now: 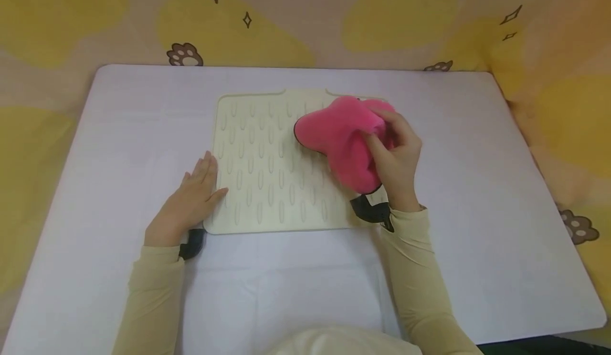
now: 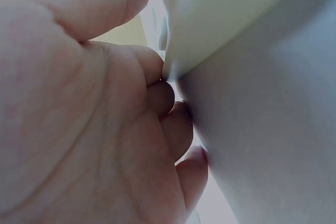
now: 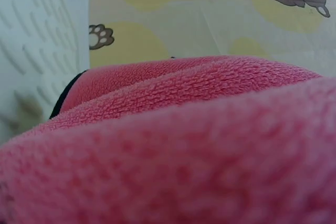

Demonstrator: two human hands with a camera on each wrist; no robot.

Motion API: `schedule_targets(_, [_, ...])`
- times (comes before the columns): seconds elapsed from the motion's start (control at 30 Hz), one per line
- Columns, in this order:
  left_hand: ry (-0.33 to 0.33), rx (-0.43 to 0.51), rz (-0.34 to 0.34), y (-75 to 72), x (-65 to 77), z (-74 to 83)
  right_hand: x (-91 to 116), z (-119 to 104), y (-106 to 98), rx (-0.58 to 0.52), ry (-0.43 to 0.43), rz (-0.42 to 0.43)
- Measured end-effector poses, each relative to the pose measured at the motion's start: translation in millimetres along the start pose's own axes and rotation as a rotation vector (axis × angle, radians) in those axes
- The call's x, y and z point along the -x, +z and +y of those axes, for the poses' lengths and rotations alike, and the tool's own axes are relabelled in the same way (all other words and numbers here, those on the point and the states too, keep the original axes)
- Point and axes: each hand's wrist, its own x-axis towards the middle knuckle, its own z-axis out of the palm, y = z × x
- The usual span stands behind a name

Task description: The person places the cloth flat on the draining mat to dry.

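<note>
A pink terry cloth (image 1: 341, 132) with dark edging is bunched in my right hand (image 1: 398, 153), pinched between thumb and fingers over the right part of a cream ridged mat (image 1: 260, 180). The same cloth (image 3: 199, 129) fills most of the right wrist view and hides the fingers there. My left hand (image 1: 191, 198) lies with straight fingers at the mat's left edge, its thumb over the border. In the left wrist view the palm (image 2: 89, 124) faces the camera and the fingertips are right at the mat's edge (image 2: 210, 19).
The mat lies on a white table (image 1: 477, 196) with rounded corners. Behind it hangs a yellow and beige patterned cloth backdrop (image 1: 296, 20) with paw prints, which also runs down both sides. Dark straps (image 1: 369, 209) show at the wrists.
</note>
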Motion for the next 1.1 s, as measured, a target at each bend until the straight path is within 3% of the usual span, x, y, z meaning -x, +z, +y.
schedule_targets(0.23, [0.002,0.006,0.0,-1.6,2.3,2.2,-7,-6,20,-0.074,-0.035,-0.02])
schedule_targets(0.67, [0.008,-0.006,0.008,0.4,0.4,0.2,-12,-8,40,-0.077,-0.047,-0.004])
schedule_targets(0.83, [0.01,-0.008,0.005,1.0,0.0,0.6,3,13,36,0.068,-0.036,-0.084])
schedule_targets(0.97, [0.015,-0.015,0.007,1.3,-0.8,0.4,19,28,29,0.279,-0.001,-0.233])
schedule_targets(1.1, [0.015,-0.014,0.015,1.5,-0.7,-0.2,32,36,23,0.418,0.097,-0.4])
